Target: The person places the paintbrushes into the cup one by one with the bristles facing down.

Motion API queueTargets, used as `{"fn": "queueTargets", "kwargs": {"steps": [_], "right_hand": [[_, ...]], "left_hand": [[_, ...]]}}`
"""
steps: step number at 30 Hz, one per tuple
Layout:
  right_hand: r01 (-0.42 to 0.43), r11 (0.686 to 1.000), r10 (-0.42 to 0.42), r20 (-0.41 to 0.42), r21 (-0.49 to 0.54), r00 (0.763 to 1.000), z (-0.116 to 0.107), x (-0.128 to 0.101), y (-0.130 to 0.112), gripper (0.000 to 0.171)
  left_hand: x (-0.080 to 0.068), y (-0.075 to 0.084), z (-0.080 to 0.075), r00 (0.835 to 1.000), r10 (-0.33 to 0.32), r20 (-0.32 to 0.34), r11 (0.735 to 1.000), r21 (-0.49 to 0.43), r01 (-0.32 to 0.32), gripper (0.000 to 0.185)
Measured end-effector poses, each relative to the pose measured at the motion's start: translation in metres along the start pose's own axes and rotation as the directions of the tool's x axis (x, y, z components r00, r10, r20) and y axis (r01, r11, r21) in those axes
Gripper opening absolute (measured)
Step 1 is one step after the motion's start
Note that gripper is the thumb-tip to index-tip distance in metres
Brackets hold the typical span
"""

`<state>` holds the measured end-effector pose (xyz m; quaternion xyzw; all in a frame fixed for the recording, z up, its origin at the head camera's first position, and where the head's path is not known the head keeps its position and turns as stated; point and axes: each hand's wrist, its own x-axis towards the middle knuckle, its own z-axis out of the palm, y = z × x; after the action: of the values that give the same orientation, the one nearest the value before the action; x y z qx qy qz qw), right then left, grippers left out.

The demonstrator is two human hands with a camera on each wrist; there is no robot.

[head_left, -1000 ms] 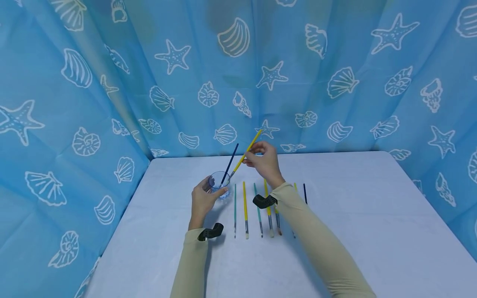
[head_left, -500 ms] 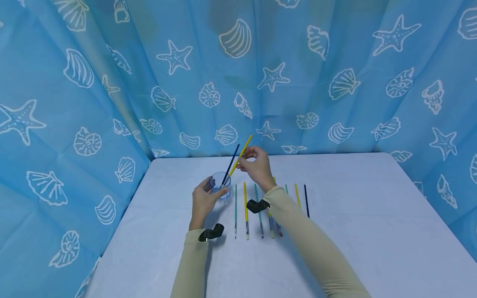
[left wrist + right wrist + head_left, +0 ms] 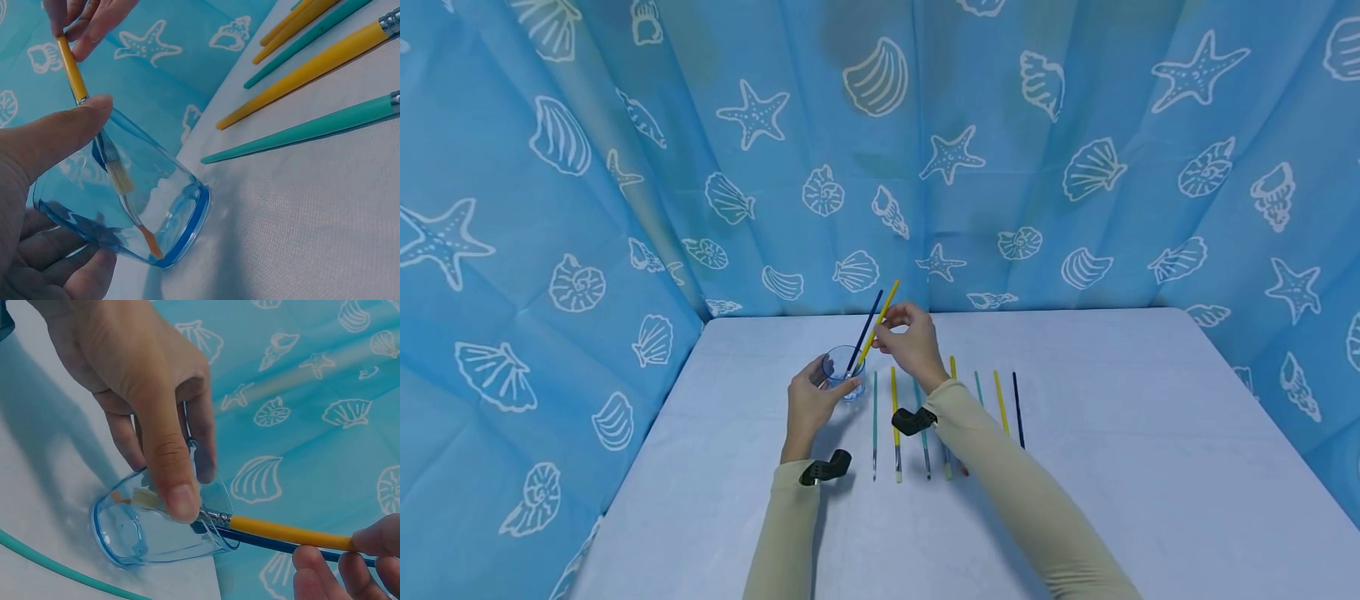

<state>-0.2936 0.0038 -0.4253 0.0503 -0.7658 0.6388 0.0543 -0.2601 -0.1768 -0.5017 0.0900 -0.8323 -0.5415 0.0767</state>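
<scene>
My left hand (image 3: 808, 410) grips a clear, blue-tinted cup (image 3: 201, 215), thumb near the rim and fingers round the far side. The cup leans, mouth toward the right hand. Inside leans a dark blue paintbrush (image 3: 868, 321), its orange bristles (image 3: 151, 242) down at the base. Between thumb and fingertips, my right hand (image 3: 917, 346) pinches the handle of a yellow paintbrush (image 3: 281, 531). That brush's pale flat bristles (image 3: 120, 177) and part of its metal ferrule are inside the cup, past the rim, beside the dark brush.
Several paintbrushes lie in a row on the white-covered table (image 3: 1150, 450), among them a teal one (image 3: 875, 417), a yellow one (image 3: 895, 417) and a dark one (image 3: 1017, 408). The right forearm covers some. Behind hangs a blue shell-print curtain (image 3: 985, 100).
My right hand has moved left and down, bringing the yellow paintbrush from the cup's rim into the cup. The left hand and cup have stayed in place.
</scene>
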Motion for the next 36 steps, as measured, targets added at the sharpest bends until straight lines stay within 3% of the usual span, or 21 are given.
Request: {"fn": "queueTargets", "kwargs": {"steps": [18,36], "right_hand": [[-0.014,1.000,0.014,-0.007,-0.016,1.000,-0.012,-0.005,0.002,0.023],[-0.060,0.988,0.058,-0.020,-0.139,0.998,-0.092,-0.015,0.014,0.029]], "left_hand": [[-0.001,0.000,0.001,1.000,0.012,-0.003,1.000,0.002,-0.012,0.088],[-0.001,0.001,0.000,1.000,0.016,-0.006,1.000,0.010,-0.016,0.091]]}}
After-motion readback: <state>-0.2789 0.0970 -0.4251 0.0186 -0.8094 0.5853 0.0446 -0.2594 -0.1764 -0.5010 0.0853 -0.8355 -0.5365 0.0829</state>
